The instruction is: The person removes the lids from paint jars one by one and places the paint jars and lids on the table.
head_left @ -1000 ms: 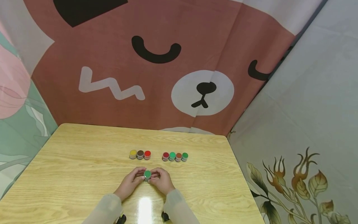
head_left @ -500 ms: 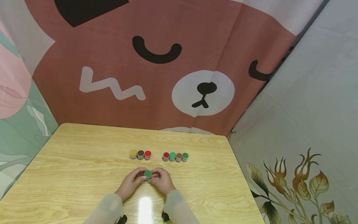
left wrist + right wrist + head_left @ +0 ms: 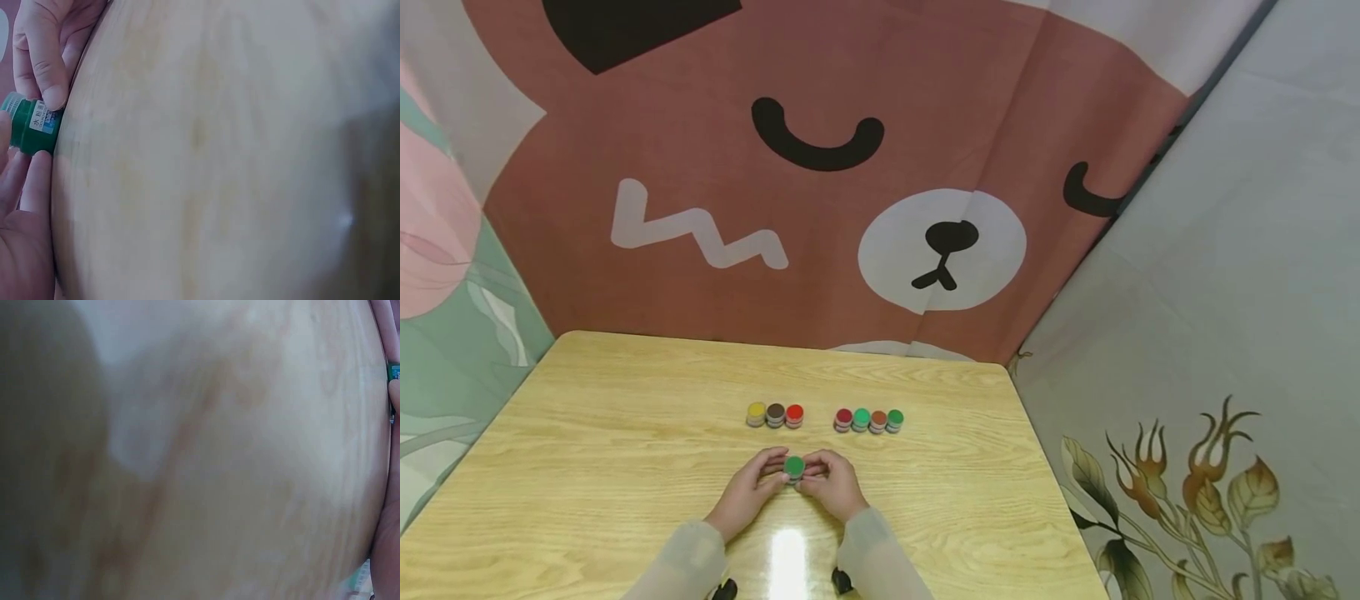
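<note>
In the head view a small green paint jar (image 3: 794, 467) stands between the two hands near the middle of the table. My left hand (image 3: 745, 493) holds its left side with thumb and fingers. From the right, my right hand (image 3: 836, 487) pinches the same jar. The left wrist view shows the jar (image 3: 39, 125) with a white and blue label, fingers of both hands around it. Only a sliver of the jar (image 3: 394, 372) shows at the edge of the right wrist view, mostly hidden by fingers.
Behind the hands, yellow (image 3: 756, 414), dark brown (image 3: 776, 415) and red (image 3: 794, 415) jars form a row. Right of them sits another row: dark red (image 3: 844, 419), light green (image 3: 861, 420), orange-brown (image 3: 877, 422) and green (image 3: 895, 420) jars. Printed curtains (image 3: 700, 292) border the wooden table (image 3: 587, 433).
</note>
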`<state>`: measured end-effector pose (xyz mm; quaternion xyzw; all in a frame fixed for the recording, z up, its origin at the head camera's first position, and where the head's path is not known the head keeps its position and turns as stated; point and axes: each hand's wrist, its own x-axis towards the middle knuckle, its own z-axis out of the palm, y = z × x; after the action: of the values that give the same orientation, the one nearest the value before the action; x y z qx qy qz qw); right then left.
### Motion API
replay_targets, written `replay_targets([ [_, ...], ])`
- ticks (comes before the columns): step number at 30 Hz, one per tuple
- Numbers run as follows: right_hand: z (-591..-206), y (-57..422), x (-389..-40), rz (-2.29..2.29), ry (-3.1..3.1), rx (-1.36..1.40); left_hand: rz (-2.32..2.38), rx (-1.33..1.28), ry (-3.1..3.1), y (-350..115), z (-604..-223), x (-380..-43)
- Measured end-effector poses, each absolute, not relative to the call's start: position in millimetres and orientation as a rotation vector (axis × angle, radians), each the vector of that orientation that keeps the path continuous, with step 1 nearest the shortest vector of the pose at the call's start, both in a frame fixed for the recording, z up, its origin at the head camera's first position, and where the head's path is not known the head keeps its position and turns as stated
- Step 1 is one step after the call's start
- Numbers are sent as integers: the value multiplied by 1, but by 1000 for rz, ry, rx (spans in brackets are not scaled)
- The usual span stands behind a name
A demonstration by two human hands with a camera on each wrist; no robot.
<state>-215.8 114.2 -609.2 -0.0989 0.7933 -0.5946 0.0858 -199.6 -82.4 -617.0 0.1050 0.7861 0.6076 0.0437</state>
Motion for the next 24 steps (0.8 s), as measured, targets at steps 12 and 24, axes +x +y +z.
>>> replay_targets([
  [12, -609, 116, -216, -1749, 2378, -310, 1505, 878, 2713, -94, -589, -209],
  [24, -594, 112, -208, -1744, 2371, -274, 1358, 1015, 2738, -90, -581, -213],
])
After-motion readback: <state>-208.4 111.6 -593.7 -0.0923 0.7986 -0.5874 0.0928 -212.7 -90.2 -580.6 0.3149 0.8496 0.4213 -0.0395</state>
